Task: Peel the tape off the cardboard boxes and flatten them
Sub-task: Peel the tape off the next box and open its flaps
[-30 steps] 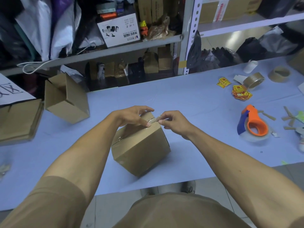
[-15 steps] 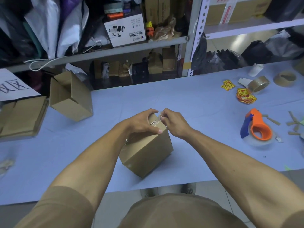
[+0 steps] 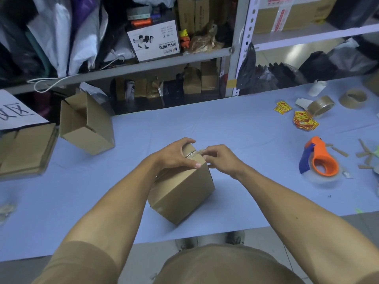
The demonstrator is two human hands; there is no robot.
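A small brown cardboard box [image 3: 184, 191] stands on the light blue table [image 3: 235, 130], one corner turned toward me. My left hand [image 3: 174, 154] presses down on its top, fingers wrapped over the far edge. My right hand [image 3: 219, 158] pinches the end of a clear tape strip [image 3: 196, 152] lifted from the box's top seam at the right corner. A second box [image 3: 86, 124], open and lying on its side, sits at the left. Flattened cardboard [image 3: 22, 150] is stacked at the far left edge.
An orange and blue tape dispenser [image 3: 317, 160] lies at the right, with brown tape rolls [image 3: 322, 104] and yellow stickers [image 3: 303, 119] behind it. Small cardboard scraps [image 3: 363, 154] lie at the far right. Metal shelves [image 3: 240, 48] full of boxes and bags stand behind the table.
My right hand has kept working the tape end at the box's top corner, and a short strip now stands lifted. My left hand has shifted further over the box's top.
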